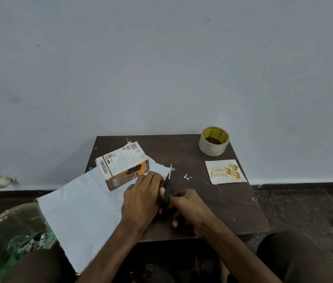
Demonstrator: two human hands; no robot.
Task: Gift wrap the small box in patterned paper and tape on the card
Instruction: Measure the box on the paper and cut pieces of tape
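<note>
A small white and brown box (123,164) lies on a sheet of wrapping paper (79,213), whose plain white underside faces up. The sheet hangs off the left edge of the small dark table (222,209). My left hand (143,199) lies on the paper's right edge, just in front of the box, its fingers bent over the paper. My right hand (184,207) grips black-handled scissors (168,186) whose blades point away from me along that paper edge. A "Happy Birthday" card (224,171) with gold balloons lies at the right. A roll of clear tape (213,141) stands behind the card.
Small paper scraps (187,177) lie on the table between the scissors and the card. A bin with a green bag (14,242) full of paper offcuts stands at the lower left. A grey wall rises right behind the table. My knees flank the near edge.
</note>
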